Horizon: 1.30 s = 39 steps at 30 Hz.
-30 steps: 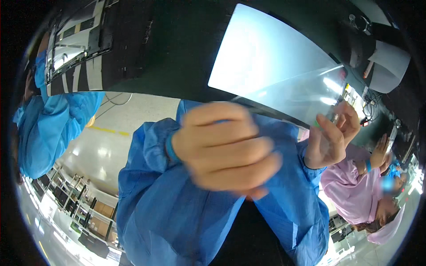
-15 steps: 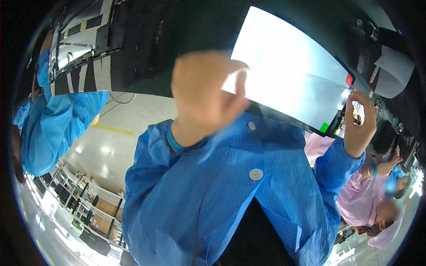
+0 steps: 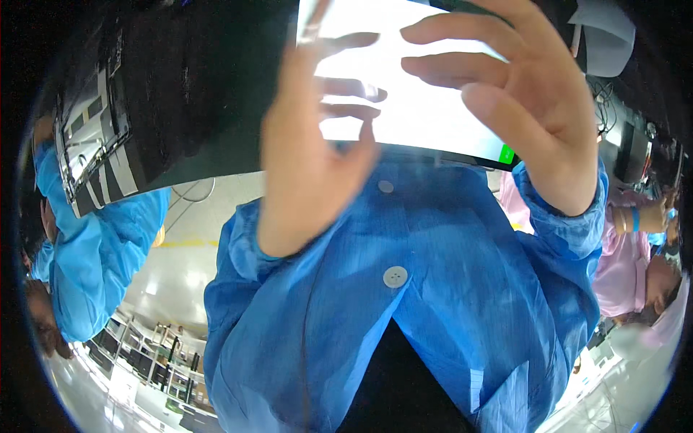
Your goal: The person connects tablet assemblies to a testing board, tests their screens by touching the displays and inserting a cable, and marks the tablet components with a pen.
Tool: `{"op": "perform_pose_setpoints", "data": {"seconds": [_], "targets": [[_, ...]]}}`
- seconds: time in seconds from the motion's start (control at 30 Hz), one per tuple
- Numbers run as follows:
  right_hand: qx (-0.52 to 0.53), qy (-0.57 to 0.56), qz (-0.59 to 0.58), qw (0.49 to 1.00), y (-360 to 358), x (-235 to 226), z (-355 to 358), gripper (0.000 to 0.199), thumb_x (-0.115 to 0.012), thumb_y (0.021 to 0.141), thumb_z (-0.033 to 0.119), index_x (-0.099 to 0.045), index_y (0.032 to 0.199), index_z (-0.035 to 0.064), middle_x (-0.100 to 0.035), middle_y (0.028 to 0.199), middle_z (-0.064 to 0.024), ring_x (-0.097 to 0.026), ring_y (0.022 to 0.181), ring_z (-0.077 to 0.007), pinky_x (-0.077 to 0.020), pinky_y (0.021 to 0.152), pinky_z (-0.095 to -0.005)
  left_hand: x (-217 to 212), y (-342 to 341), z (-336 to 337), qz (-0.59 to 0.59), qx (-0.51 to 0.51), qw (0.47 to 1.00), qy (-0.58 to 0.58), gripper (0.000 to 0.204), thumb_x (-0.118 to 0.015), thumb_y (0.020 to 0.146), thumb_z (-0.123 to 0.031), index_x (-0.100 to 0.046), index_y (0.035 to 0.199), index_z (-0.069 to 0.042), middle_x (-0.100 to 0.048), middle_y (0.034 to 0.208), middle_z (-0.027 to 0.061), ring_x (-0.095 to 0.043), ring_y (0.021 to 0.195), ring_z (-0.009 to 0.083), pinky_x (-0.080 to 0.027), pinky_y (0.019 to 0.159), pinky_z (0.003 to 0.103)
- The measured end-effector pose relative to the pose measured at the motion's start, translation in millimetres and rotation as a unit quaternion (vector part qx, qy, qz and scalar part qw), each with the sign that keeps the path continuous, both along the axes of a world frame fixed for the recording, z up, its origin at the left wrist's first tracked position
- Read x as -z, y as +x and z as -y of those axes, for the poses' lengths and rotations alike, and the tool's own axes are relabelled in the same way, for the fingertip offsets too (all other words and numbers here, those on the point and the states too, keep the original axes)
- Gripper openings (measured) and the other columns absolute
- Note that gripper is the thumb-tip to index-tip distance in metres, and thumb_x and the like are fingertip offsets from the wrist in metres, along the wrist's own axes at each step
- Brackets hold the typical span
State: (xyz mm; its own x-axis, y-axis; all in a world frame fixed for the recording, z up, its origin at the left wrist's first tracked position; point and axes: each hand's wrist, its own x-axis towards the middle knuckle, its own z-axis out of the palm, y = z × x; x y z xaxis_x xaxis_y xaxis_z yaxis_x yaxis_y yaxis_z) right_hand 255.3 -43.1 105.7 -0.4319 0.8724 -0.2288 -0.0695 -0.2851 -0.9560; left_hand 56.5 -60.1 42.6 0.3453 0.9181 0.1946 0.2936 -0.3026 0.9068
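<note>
A flat panel (image 3: 426, 115) glows bright white in front of me, with a dark edge along its near side and a green sticker (image 3: 507, 153) at its near right corner. Over its left side is my left hand (image 3: 307, 144), slightly smeared by motion, fingers apart and pointing right. My right hand (image 3: 538, 101) is over the panel's right part, its fingers stretched leftward and its thumb apart from them. Neither hand shows anything in it. Whether any fingertip touches the panel, I cannot tell. The hands hide parts of the panel, and its far side runs out of view.
The panel lies on a dark table (image 3: 209, 94). At its far left end are a framed panel (image 3: 90, 141) and a person in a blue sleeve (image 3: 108, 252). A grey-white curved sheet (image 3: 606, 36) and cables (image 3: 605, 105) sit right. Another person in pink (image 3: 622, 270) is beyond.
My right hand has left the panel's right edge and moved inward over it, opening from a pinch. My left hand has spread its fingers. The view has shifted, with the panel higher in it.
</note>
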Motion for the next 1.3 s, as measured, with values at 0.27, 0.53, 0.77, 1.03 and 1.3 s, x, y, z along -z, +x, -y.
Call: {"op": "perform_pose_setpoints", "data": {"seconds": [0.27, 0.53, 0.77, 1.03, 1.3], "targets": [[0.295, 0.212, 0.185, 0.913, 66.3, 22.6, 62.8, 0.038, -0.049, 0.084, 0.011, -0.049, 0.116, -0.0102, -0.059, 0.101, -0.0182, -0.058, 0.084, -0.0189, -0.0448, 0.077, -0.0285, -27.9, -49.1, -23.0, -0.161, -0.239, 0.948, 0.134, 0.058, -0.057, 0.082, 0.002, -0.034, 0.135, 0.0, -0.066, 0.103, 0.0123, -0.067, 0.087, 0.0185, -0.053, 0.069, 0.022], [0.425, 0.093, 0.073, 0.897, 95.4, 66.4, 129.8, 0.021, -0.043, 0.087, 0.008, -0.054, 0.1, -0.0055, -0.058, 0.089, -0.0108, -0.051, 0.075, -0.0138, -0.0408, 0.073, -0.0252, -23.8, -3.8, -39.0, 0.026, 0.109, 0.979, -0.168, 0.045, -0.057, 0.088, -0.017, -0.045, 0.129, -0.002, -0.056, 0.121, 0.015, -0.056, 0.108, 0.0232, -0.043, 0.094, 0.033], [0.104, -0.292, 0.091, 0.946, 92.0, 119.7, 165.7, 0.027, -0.048, 0.088, 0.011, -0.052, 0.112, -0.0009, -0.062, 0.099, -0.0136, -0.061, 0.086, -0.0196, -0.0483, 0.077, -0.0292, 17.0, 63.3, -12.5, -0.343, -0.015, 0.916, 0.208, 0.038, -0.067, 0.079, -0.021, -0.057, 0.114, -0.01, -0.053, 0.12, 0.0127, -0.048, 0.115, 0.0286, -0.043, 0.093, 0.037], [0.467, -0.193, -0.483, 0.715, 94.3, 192.6, 195.7, 0.032, -0.052, 0.091, 0.024, -0.051, 0.117, 0.0055, -0.055, 0.119, -0.0078, -0.049, 0.111, -0.0208, -0.0369, 0.096, -0.0369, 8.0, 96.2, 13.1, -0.226, 0.275, 0.93, 0.091, 0.023, -0.064, 0.077, -0.006, -0.064, 0.099, -0.011, -0.059, 0.11, 0.0058, -0.055, 0.106, 0.0217, -0.04, 0.095, 0.042], [0.58, 0.055, -0.35, 0.733, 109.1, 125.6, 176.9, 0.026, -0.042, 0.097, 0.026, -0.052, 0.105, 0.0042, -0.055, 0.078, -0.0062, -0.052, 0.072, -0.0152, -0.0421, 0.075, -0.0278, -11.3, 86.8, -24.4, -0.337, 0.086, 0.894, 0.282, 0.035, -0.063, 0.081, -0.022, -0.061, 0.115, -0.015, -0.052, 0.128, 0.009, -0.045, 0.123, 0.0289, -0.016, 0.109, 0.057]]}}
